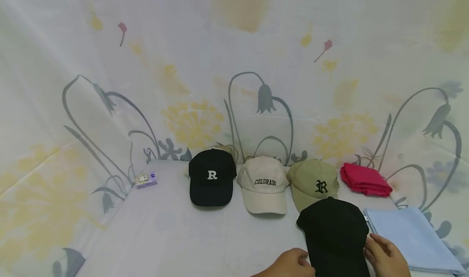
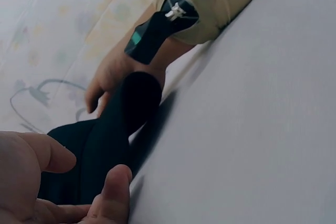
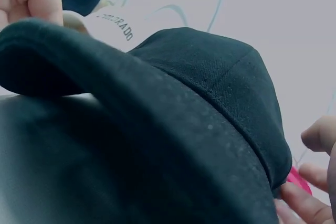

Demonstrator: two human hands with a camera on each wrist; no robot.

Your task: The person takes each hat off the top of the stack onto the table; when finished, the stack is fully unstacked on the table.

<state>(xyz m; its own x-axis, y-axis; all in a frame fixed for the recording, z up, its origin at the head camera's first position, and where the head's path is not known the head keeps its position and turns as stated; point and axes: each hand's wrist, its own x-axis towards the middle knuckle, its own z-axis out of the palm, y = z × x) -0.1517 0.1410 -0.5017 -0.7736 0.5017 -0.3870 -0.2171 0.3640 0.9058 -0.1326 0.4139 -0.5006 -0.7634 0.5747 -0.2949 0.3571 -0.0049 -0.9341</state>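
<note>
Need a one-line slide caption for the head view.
Both hands, left hand and right hand, at a plain black cap before three lettered caps.
</note>
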